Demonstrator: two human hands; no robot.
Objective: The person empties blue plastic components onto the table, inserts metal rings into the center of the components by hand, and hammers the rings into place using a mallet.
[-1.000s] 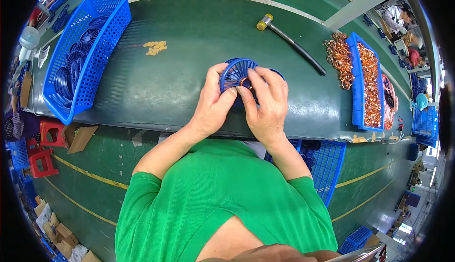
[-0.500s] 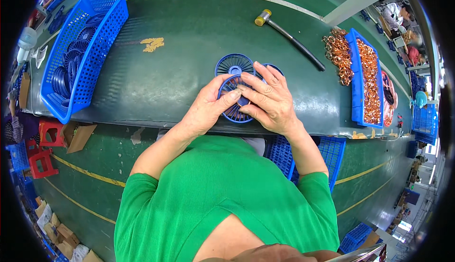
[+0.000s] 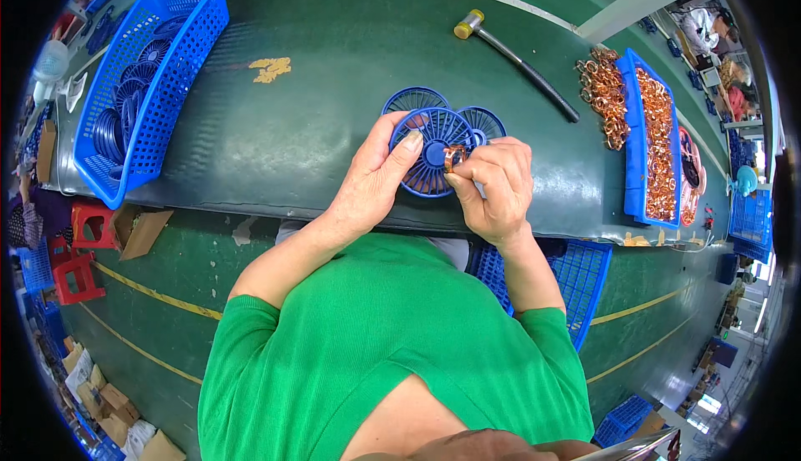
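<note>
My left hand grips the left rim of a round blue plastic fan grille, its thumb lying over the spokes. In my right hand a small copper-coloured ring is pinched between thumb and fingers, right of the grille's hub and over its spokes; whether it touches them I cannot tell. Behind the held grille, two more blue grilles lie on the green worktable: a rear grille and a right-hand grille, both partly hidden.
A blue perforated basket of grilles stands at the left. A yellow-headed mallet lies at the back right. Beyond it are a loose pile of copper rings and a blue tray of them. The table's near edge runs before me.
My right hand has moved off the grille's middle to its right side, and the copper ring now shows in its fingers. The grille is more fully visible, still in my left hand.
</note>
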